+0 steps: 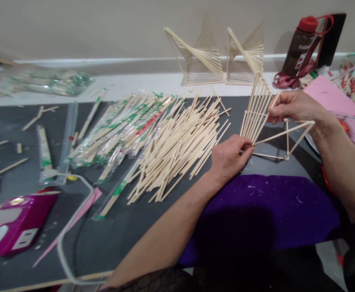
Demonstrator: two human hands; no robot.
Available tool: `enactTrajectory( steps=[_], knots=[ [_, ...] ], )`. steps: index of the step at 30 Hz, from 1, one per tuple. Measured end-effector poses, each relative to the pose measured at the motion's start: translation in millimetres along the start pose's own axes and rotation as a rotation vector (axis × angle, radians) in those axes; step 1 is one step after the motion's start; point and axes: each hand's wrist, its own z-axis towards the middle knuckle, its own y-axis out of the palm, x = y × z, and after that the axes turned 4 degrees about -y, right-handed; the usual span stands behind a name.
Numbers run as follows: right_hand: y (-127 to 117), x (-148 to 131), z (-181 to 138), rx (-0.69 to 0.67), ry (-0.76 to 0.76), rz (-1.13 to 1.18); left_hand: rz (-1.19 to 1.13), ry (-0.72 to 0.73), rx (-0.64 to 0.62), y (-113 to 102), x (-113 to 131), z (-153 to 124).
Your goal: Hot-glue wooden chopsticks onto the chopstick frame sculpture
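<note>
Between my hands I hold a half-built frame of thin wooden sticks (pixel 258 111), several sticks fanned upward on a square-edged base. My left hand (pixel 229 158) is closed, pinching the lower corner of the frame. At the frame's upper right side, my right hand (pixel 296 106) is closed, gripping the sticks there. A big loose pile of bare wooden sticks (pixel 177 146) lies just left of my left hand on the dark mat.
Wrapped chopstick packets (pixel 125 125) lie left of the pile. Two finished stick sculptures (pixel 202 54) stand at the wall. A dark bottle with a red cap (pixel 300 44), pink paper (pixel 332 97), a purple cloth (pixel 265 211) and a magenta device (pixel 16 221) with a cable surround the work.
</note>
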Motion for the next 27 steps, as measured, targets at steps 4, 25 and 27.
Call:
enactTrajectory(
  steps=[4, 25, 27],
  knots=[
    [1.2, -0.1, 0.1, 0.009, 0.0, -0.009, -0.007, 0.019, 0.012, 0.2, -1.0, -0.4],
    [2.9, 7.8, 8.0, -0.083, 0.101, 0.069, 0.174, 0.222, 0.169, 0.1, -0.3, 2.1],
    [3.0, 9.1, 8.6, -0.088, 0.121, 0.086, 0.178, 0.234, 0.171, -0.1, -0.5, 2.5]
  ],
)
